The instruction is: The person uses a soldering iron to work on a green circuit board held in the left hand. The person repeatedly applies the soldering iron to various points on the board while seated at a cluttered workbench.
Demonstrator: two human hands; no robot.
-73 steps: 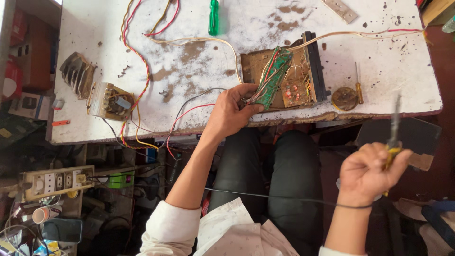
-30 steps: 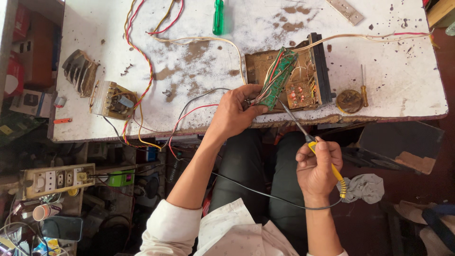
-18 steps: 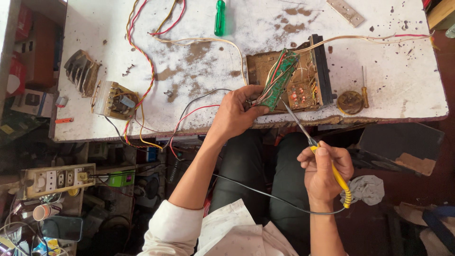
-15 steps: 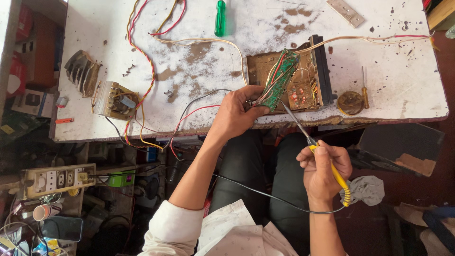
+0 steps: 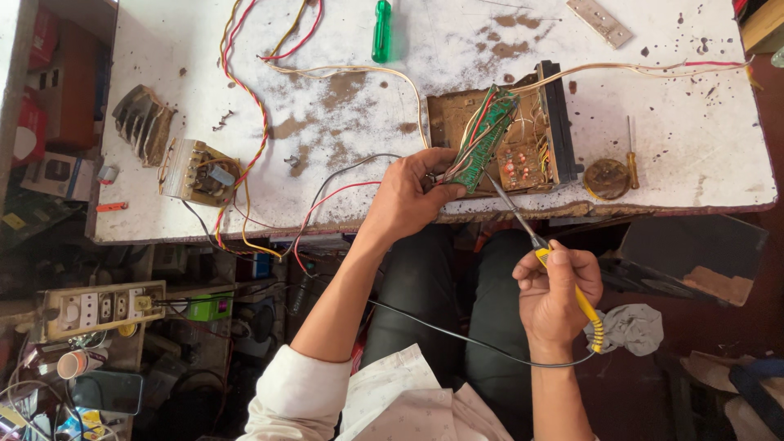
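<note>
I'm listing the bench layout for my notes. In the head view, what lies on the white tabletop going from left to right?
Finned metal block → small transformer → green screwdriver → green circuit board → round brass disc → small yellow-handled screwdriver.

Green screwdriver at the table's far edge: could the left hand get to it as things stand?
Probably, but not freely: the left hand is holding the green circuit board; bare tabletop lies between it and the green screwdriver.

The person wears a pale cream shirt with a fine small dotted pattern, its left sleeve (image 5: 298,396) rolled up near the elbow so both forearms below it are bare, and dark trousers (image 5: 441,294) cover the legs beside this sleeve.
</note>
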